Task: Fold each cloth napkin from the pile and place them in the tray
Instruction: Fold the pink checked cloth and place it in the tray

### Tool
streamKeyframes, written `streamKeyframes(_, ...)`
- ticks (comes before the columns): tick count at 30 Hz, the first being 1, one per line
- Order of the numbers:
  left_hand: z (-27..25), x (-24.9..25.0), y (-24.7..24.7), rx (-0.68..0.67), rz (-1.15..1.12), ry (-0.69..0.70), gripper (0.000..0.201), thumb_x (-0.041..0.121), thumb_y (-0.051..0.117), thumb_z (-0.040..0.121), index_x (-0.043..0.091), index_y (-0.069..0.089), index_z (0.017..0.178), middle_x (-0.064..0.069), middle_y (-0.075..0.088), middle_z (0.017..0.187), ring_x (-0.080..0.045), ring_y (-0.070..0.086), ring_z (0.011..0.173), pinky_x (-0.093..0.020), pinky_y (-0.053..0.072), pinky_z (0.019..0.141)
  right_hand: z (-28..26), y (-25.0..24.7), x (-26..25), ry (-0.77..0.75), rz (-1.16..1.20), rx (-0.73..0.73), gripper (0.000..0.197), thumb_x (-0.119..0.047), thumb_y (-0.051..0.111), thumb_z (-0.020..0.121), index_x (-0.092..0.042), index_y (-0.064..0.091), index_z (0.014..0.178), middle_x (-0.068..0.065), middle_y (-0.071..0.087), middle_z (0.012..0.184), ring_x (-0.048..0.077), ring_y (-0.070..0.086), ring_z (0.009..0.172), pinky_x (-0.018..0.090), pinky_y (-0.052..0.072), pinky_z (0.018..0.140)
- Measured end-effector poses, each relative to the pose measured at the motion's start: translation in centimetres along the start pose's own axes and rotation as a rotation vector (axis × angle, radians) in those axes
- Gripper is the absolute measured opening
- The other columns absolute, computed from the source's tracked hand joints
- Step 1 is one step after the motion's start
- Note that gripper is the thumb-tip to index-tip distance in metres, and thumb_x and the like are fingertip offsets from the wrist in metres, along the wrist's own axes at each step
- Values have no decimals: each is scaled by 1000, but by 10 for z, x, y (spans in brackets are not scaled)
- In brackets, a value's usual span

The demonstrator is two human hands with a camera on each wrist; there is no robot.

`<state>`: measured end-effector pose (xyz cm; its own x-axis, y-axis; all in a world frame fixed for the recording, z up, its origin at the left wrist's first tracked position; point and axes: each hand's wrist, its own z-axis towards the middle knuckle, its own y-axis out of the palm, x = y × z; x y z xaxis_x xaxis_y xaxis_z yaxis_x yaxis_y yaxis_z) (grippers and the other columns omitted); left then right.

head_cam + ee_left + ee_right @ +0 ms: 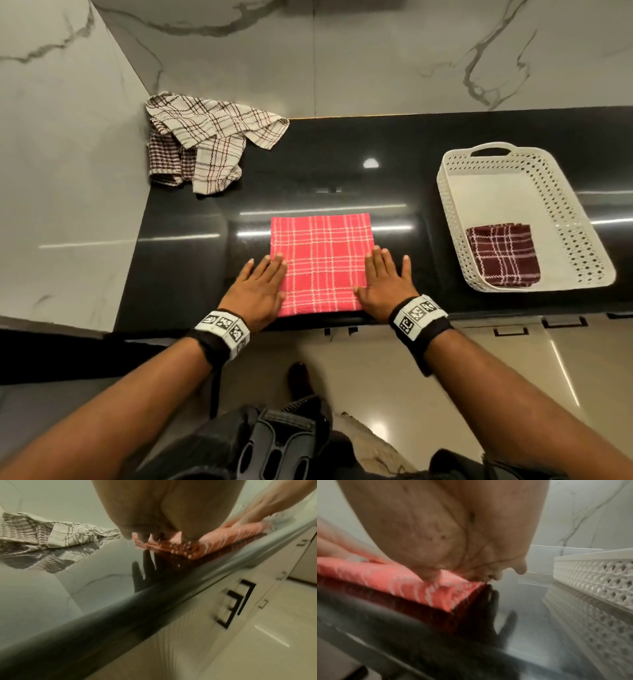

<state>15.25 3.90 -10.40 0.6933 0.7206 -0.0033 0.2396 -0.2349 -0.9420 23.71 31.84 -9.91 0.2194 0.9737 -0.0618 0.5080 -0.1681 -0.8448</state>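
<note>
Risk noted: the red napkin (322,262), folded square at lower centre of the frame, lies close to the counter (342,164) front edge — a careless slide could drag it off or loosen the layers. The left hand (261,291) and right hand (385,284) are laid flat, fingers straight, on its left and right borders, gripping nothing. The pile (205,140) is seen upper left; the tray (452,209), holding one maroon napkin (503,255), at right.
</note>
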Motion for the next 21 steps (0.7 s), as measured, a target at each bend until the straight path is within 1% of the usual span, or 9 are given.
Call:
streamKeyframes(2, 2, 11, -9, 48, -6, 10, 77, 39, 10, 85, 8, 25, 154, -12, 22, 163, -28, 16, 152, -50, 6, 123, -3, -7, -10, 58, -4, 47, 87, -59, 31, 97, -2, 3, 157, 18, -7, 165, 32, -13, 152, 61, -21, 110)
streamKeyframes(4, 9, 39, -16, 133, -83, 30, 75, 36, 14, 85, 5, 36, 149, -15, 34, 157, -31, 26, 148, -51, 13, 122, -9, -11, -31, -26, 26, 148, 77, -42, 40, 99, 0, 10, 155, 20, -1, 164, 34, -9, 152, 64, -14, 113)
streamKeyframes(6, 18, 61, -7, 169, -100, 37, 73, 40, 15, 90, 7, 32, 153, -13, 28, 161, -28, 22, 150, -49, 12, 123, -11, -1, -48, -166, 100, 199, 73, -32, 41, 100, -4, 6, 157, 16, -2, 166, 30, -9, 153, 62, -7, 117)
streamKeyframes(8, 15, 68, 10, 124, -85, -18, 76, 49, 12, 92, 11, 24, 156, -9, 17, 165, -24, 14, 152, -46, 6, 122, -16, 19, -48, -247, 158, 150, 73, -40, 34, 102, -11, -1, 158, 9, -10, 167, 24, -13, 153, 58, -5, 121)
streamKeyframes(11, -3, 53, 35, 144, -113, -68, 83, 63, 17, 93, 10, 17, 157, -9, 13, 165, -24, 10, 153, -48, 5, 122, -22, 44, -19, -246, 126, 147, 85, -65, 22, 98, -14, -11, 157, 0, -24, 160, 19, -20, 150, 52, -14, 120)
streamKeyframes(14, -24, 42, 45, 158, -53, -37, 95, 69, 34, 90, 6, 13, 157, -13, 10, 164, -27, 9, 153, -51, 9, 123, -30, 54, 6, -293, 53, 178, 103, -73, 36, 90, -11, -12, 157, 0, -25, 159, 21, -20, 150, 52, -12, 121)
streamKeyframes(16, -37, 46, 46, 142, -9, -30, 100, 55, 54, 85, 6, 7, 158, -16, 7, 165, -28, 6, 153, -51, 11, 123, -37, 59, 12, -336, -23, 217, 107, -52, 61, 88, -11, -10, 157, 8, -16, 165, 25, -15, 152, 52, -10, 120)
streamKeyframes(18, -46, 51, 48, 173, -24, -34, 96, 26, 65, 81, 6, 10, 158, -15, 12, 164, -28, 10, 153, -48, 14, 123, -45, 67, 16, -351, -12, 307, 100, -14, 67, 85, -12, -1, 158, 10, -3, 167, 26, -5, 153, 49, -9, 119)
streamKeyframes(21, -58, 50, 50, 286, -152, 34, 91, -3, 75, 58, 2, 46, 144, -19, 46, 149, -34, 46, 137, -48, 34, 114, -58, 83, 25, -394, 183, 442, 82, 1, 66, 80, -14, 32, 153, 8, 29, 161, 25, 23, 150, 50, 5, 122)
